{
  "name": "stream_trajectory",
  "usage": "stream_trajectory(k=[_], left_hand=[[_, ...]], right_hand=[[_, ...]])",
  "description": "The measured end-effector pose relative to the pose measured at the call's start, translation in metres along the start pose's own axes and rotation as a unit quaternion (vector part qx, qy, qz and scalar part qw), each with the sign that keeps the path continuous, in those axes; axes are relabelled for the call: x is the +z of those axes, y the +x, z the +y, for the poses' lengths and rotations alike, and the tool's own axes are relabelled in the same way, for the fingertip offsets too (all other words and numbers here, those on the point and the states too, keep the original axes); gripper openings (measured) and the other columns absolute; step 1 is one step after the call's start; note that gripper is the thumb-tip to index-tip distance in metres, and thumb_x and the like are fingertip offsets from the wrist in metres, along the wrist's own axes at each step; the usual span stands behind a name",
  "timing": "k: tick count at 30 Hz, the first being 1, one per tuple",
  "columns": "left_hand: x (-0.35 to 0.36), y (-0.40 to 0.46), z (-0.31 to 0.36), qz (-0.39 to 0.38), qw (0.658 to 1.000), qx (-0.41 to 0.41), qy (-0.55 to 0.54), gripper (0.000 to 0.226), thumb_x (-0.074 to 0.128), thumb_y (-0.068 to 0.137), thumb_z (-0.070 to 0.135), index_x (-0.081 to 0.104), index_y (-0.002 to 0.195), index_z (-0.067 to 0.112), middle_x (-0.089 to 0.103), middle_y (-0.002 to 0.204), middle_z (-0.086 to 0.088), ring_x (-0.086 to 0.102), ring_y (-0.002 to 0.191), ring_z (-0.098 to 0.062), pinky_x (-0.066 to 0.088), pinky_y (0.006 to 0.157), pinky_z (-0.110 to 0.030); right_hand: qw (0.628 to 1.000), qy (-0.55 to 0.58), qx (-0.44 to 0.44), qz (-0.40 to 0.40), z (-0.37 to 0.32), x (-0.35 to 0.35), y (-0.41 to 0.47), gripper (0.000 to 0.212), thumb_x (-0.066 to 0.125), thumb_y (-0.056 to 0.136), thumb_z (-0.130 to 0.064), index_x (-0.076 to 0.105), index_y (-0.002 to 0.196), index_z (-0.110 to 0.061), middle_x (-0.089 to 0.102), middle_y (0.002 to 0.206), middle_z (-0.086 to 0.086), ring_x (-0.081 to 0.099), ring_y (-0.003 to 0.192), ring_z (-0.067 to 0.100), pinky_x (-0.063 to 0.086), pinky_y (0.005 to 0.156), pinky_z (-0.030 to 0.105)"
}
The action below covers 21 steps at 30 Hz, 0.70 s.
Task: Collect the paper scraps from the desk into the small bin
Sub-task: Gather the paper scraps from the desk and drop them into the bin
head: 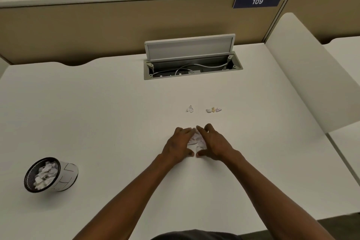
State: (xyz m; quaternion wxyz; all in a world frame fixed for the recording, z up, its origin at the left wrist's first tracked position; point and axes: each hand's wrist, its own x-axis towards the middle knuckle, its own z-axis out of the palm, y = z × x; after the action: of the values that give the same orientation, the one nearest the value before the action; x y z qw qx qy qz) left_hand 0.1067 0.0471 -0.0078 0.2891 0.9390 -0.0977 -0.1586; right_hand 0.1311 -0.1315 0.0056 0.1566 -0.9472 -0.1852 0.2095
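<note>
A small pile of white paper scraps [197,141] lies on the white desk [109,122], cupped between my two hands. My left hand [178,145] presses against its left side and my right hand [213,143] against its right, fingertips and thumbs nearly meeting around it. Farther back lie a lone white scrap [190,109] and a small cluster of white, yellow and pinkish scraps [213,110]. The small round bin [67,173], black mesh inside, stands at the front left with several crumpled scraps in it.
An open cable hatch [192,68] with its lid raised sits in the desk at the back centre. A beige partition [116,29] with a "109" sign closes the back. A white side divider [303,76] bounds the right.
</note>
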Motion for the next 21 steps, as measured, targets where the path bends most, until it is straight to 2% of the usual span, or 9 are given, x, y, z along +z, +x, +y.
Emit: stream_trajectory(k=[3, 8, 12, 16, 17, 19, 21], left_hand=[[0.005, -0.002, 0.002, 0.035, 0.998, 0.008, -0.051, 0.072, 0.086, 0.069, 0.016, 0.057, 0.135, 0.019, 0.059, 0.135, 0.001, 0.046, 0.123, -0.021, 0.049, 0.097, -0.038], [0.013, -0.01, -0.002, 0.082, 0.989, 0.019, -0.124, 0.03, 0.075, 0.072, 0.0, 0.072, 0.1, 0.013, 0.07, 0.102, 0.0, 0.061, 0.092, -0.02, 0.053, 0.079, -0.035], [0.019, -0.017, -0.004, 0.147, 0.966, -0.011, -0.212, 0.017, 0.071, 0.079, -0.002, 0.075, 0.093, 0.005, 0.074, 0.093, -0.008, 0.067, 0.086, -0.022, 0.055, 0.076, -0.033], [0.018, -0.022, -0.006, 0.16, 0.934, -0.114, -0.298, 0.029, 0.08, 0.077, 0.003, 0.078, 0.104, 0.014, 0.077, 0.1, 0.001, 0.069, 0.084, -0.002, 0.05, 0.075, -0.008], [0.017, -0.024, -0.008, 0.154, 0.923, -0.137, -0.325, 0.029, 0.082, 0.077, 0.006, 0.079, 0.101, 0.02, 0.078, 0.098, 0.006, 0.069, 0.082, 0.003, 0.05, 0.074, -0.008], [0.015, -0.03, -0.013, 0.146, 0.9, -0.153, -0.38, 0.026, 0.084, 0.076, 0.01, 0.08, 0.095, 0.028, 0.078, 0.093, 0.012, 0.072, 0.084, 0.002, 0.054, 0.078, -0.017], [0.01, -0.037, -0.017, 0.146, 0.881, -0.148, -0.424, 0.024, 0.085, 0.076, 0.012, 0.08, 0.093, 0.028, 0.079, 0.093, 0.01, 0.074, 0.09, -0.005, 0.058, 0.085, -0.027]], right_hand=[[0.999, 0.033, -0.007, 0.021, -0.007, 0.0, 0.005, 0.07, 0.086, 0.072, -0.029, 0.054, 0.133, -0.014, 0.048, 0.121, 0.009, 0.063, 0.096, 0.031, 0.053, 0.082, 0.036], [0.995, 0.079, -0.01, 0.066, -0.013, 0.008, 0.009, 0.033, 0.078, 0.079, -0.025, 0.069, 0.109, -0.014, 0.06, 0.104, 0.008, 0.064, 0.089, 0.027, 0.051, 0.075, 0.032], [0.986, 0.142, 0.0, 0.089, -0.013, 0.014, 0.009, 0.028, 0.08, 0.079, -0.027, 0.075, 0.102, -0.013, 0.067, 0.098, 0.008, 0.065, 0.086, 0.024, 0.051, 0.076, 0.032], [0.972, 0.215, 0.023, 0.095, -0.016, 0.016, 0.007, 0.025, 0.083, 0.077, -0.027, 0.077, 0.099, -0.015, 0.075, 0.094, 0.002, 0.069, 0.084, 0.017, 0.05, 0.071, 0.022], [0.966, 0.242, 0.034, 0.088, -0.017, 0.016, 0.006, 0.025, 0.084, 0.077, -0.028, 0.077, 0.098, -0.016, 0.076, 0.092, 0.0, 0.069, 0.081, 0.014, 0.05, 0.068, 0.019], [0.948, 0.307, 0.052, 0.062, -0.021, 0.016, 0.005, 0.023, 0.085, 0.076, -0.03, 0.077, 0.094, -0.018, 0.077, 0.087, -0.003, 0.07, 0.074, 0.009, 0.051, 0.063, 0.016], [0.924, 0.377, 0.056, 0.038, -0.026, 0.017, 0.005, 0.02, 0.086, 0.075, -0.026, 0.077, 0.091, -0.016, 0.077, 0.085, 0.003, 0.071, 0.07, 0.011, 0.059, 0.067, 0.025]])
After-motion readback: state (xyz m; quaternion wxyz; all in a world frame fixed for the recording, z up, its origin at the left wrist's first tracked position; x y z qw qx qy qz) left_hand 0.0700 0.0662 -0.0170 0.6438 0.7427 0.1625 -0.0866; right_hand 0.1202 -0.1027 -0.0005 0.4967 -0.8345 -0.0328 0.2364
